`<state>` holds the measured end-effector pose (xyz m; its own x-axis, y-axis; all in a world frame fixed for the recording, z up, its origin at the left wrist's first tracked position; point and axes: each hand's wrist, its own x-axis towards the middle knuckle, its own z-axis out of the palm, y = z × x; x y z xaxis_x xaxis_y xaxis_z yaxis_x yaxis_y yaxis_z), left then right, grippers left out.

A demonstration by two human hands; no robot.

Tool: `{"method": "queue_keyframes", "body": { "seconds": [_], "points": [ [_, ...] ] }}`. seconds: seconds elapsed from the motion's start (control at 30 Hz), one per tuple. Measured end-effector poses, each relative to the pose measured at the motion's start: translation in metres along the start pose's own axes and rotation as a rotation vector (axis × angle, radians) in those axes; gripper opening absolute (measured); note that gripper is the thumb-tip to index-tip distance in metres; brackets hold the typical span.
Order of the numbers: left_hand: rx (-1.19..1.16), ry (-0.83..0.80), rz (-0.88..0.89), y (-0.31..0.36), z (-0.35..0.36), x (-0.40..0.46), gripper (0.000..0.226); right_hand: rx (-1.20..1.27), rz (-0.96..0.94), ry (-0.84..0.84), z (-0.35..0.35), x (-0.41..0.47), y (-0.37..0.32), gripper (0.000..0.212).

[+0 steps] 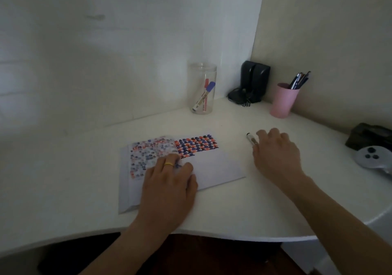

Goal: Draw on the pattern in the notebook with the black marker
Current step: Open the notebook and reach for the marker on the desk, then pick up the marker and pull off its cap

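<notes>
The open notebook [218,168] lies on the white desk [222,215], with a red, blue and black pattern [197,145] along the top of its right page. My left hand [169,187] rests on the notebook and holds a thin, blurred page [148,153] lifted over its fingers. The pattern shows through that page. The black marker [251,139] lies on the desk to the right of the notebook. My right hand [275,153] covers its rear part with fingers curled down on it. Only the marker's front end sticks out.
At the back stand a clear jar [201,88] with two markers, a black device [252,81] in the corner and a pink cup [283,101] of pens. A grey controller [373,158] and a dark object [369,134] sit at the right. The desk's curved edge runs close in front.
</notes>
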<state>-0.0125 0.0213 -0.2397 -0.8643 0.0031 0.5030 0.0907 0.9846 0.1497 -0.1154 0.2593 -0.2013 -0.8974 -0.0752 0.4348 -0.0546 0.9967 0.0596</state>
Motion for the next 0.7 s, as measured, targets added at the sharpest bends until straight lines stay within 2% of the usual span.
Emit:
{"method": "queue_keyframes", "body": {
  "seconds": [0.13, 0.27, 0.33, 0.43, 0.53, 0.6, 0.7],
  "points": [
    [0.009, -0.011, 0.000, 0.000, 0.000, 0.000, 0.024, -0.071, -0.049, -0.180, 0.004, 0.008, -0.007, 0.045],
    [0.016, -0.051, -0.002, 0.000, -0.003, 0.002, 0.029, 0.011, -0.111, -0.029, -0.006, 0.020, -0.026, 0.035],
    [0.004, -0.079, 0.008, -0.001, -0.006, 0.004, 0.032, 0.275, -0.163, 0.008, -0.014, 0.027, -0.041, 0.034],
    [-0.020, -0.151, 0.039, -0.006, -0.019, 0.015, 0.041, 0.790, -0.183, -0.121, -0.018, 0.042, -0.067, 0.037],
    [-0.098, -0.260, 0.069, -0.021, -0.027, 0.045, 0.051, 1.301, -0.020, -0.356, -0.008, 0.053, -0.088, 0.041],
    [-0.181, -0.316, 0.083, -0.033, -0.027, 0.073, 0.054, 1.626, 0.108, -0.527, 0.001, 0.056, -0.095, 0.033],
    [-0.181, -0.271, 0.075, -0.049, -0.020, 0.111, 0.048, 1.837, 0.176, -0.626, 0.016, 0.057, -0.095, 0.023]
  ]
}}
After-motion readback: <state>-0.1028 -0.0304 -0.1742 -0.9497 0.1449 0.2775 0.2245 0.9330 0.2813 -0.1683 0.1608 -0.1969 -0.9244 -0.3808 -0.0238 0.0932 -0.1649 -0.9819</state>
